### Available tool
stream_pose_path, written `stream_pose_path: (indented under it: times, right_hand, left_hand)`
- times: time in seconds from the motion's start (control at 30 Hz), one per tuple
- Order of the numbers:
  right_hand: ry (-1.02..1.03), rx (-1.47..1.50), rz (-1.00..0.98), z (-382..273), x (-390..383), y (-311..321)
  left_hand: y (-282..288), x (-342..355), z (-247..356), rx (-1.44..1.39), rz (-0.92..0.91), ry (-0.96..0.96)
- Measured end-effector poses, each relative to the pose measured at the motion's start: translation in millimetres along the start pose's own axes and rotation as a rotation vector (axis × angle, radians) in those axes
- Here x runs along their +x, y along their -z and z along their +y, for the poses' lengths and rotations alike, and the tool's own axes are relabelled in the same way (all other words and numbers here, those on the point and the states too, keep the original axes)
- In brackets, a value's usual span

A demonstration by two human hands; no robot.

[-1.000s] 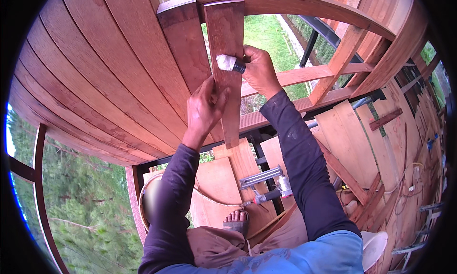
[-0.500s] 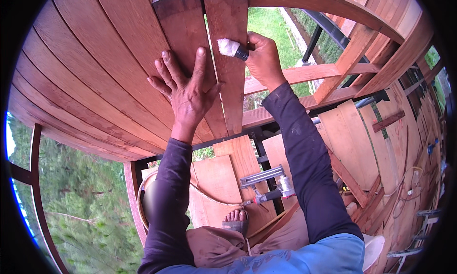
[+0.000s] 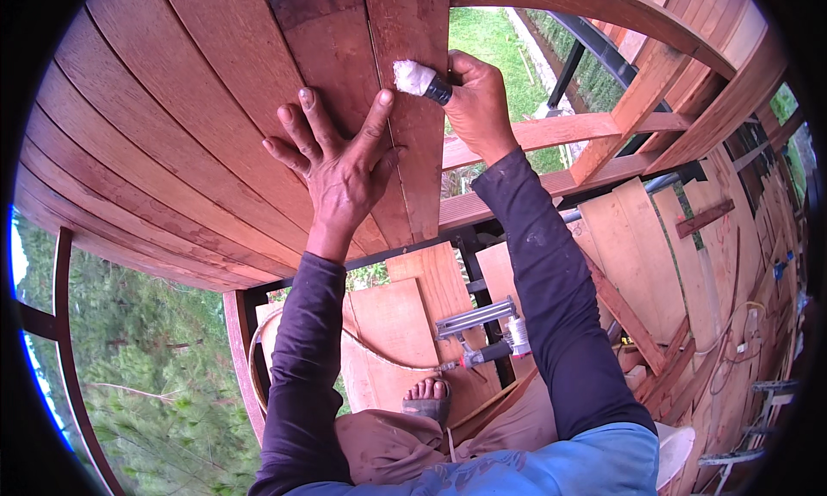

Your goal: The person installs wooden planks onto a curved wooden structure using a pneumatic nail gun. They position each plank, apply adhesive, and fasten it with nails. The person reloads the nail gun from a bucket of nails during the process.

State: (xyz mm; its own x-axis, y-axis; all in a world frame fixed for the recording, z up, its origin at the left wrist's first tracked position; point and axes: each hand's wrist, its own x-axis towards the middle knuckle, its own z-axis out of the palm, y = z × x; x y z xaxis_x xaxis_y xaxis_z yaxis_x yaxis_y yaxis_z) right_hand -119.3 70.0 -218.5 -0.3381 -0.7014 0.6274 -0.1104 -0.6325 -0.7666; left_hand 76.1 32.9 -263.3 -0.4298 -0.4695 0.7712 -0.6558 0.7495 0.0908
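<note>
My left hand [image 3: 340, 164] lies flat with spread fingers on a reddish wooden plank [image 3: 332, 52]. Its thumb reaches across the seam to the plank beside it. My right hand [image 3: 478, 104] grips the right edge of that second plank [image 3: 412, 160], with the fingers hooked round the edge and partly hidden. Across the plank's face rests the right thumb, which seems wrapped in a white dressing [image 3: 413, 76] with a black band [image 3: 438, 90]. The two planks stand side by side, with a thin dark seam between them.
Fitted planks [image 3: 172, 134] curve away to the left. At right is an open wooden frame [image 3: 560, 132] with grass behind it. Below, a nail gun [image 3: 495, 336] with an air hose [image 3: 370, 345] lies on plywood boards [image 3: 392, 328] near my foot [image 3: 426, 397]. Loose timber [image 3: 624, 311] lies to the right.
The bright gap between the two planks has closed to a thin dark line, as the right plank shifted left. My left thumb has moved slightly right across the seam.
</note>
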Motion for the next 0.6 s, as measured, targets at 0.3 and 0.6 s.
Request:
stream_pose_path:
  times: [0.3, 0.6]
  right_hand:
    - [0.013, -0.107, -0.021, 3.4, 1.6, 7.0]
    - [0.129, -0.204, -0.015, 17.6, 5.0, 16.1]
  left_hand:
    - [2.7, 2.3, 4.4, 0.041, -0.009, -0.015]
    - [-4.0, 1.4, 3.4, 0.037, 0.019, -0.063]
